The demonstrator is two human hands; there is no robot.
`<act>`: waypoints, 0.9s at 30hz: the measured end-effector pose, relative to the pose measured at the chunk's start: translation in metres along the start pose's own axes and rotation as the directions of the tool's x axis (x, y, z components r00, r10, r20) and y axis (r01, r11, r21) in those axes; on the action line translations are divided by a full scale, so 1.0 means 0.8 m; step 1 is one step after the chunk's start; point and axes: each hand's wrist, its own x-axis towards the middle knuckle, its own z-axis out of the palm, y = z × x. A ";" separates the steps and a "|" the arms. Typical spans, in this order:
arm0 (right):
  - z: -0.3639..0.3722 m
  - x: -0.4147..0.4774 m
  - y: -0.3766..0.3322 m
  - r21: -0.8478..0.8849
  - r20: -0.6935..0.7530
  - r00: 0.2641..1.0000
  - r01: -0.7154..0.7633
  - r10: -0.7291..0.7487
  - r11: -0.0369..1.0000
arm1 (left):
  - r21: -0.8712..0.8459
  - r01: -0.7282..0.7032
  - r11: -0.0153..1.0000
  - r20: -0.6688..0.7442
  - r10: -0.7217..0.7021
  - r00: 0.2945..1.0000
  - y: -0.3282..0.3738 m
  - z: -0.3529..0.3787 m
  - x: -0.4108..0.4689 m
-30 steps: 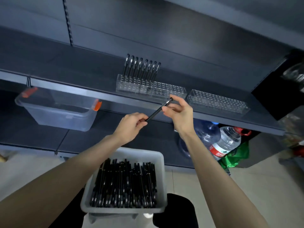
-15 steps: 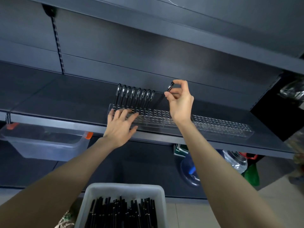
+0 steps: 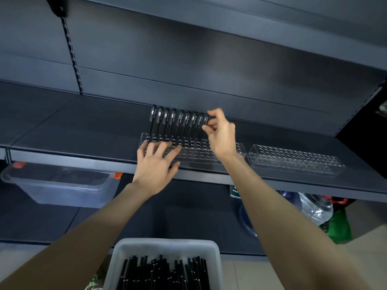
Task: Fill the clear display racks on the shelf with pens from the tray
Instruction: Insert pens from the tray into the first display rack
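Seating a pen in the rack
My right hand pinches a pen; my left hand, fingers spread, presses the clear rack.

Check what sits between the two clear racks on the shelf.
Nothing: a narrow bare strip of shelf separates the partly filled rack from the empty rack; head view.

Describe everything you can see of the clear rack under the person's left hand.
The rack is a long, low box of clear plastic, its top pierced with rows of round holes. It lies flat on the dark shelf, close to the front edge and lengthwise along it. Black pens stand in a row in its back holes, leaning slightly; the other holes in view are empty. The left hand rests straight fingers on its left part. The right hand pinches the top of the pen at the row's right end.
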 end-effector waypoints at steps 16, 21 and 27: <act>-0.025 -0.043 -0.009 0.003 0.069 0.991 -0.112 0.111 0.994 | -0.103 -0.032 0.994 -0.007 0.031 0.999 0.000 -0.027 -0.010; -0.021 -0.134 0.012 -0.019 0.147 0.979 -0.141 0.142 0.990 | -0.243 0.012 0.970 0.060 0.002 0.998 0.015 -0.037 -0.071; 0.019 -0.288 0.065 -0.202 0.352 0.871 -0.287 0.343 0.936 | -0.253 0.200 0.947 0.481 -0.056 0.875 0.028 0.000 -0.205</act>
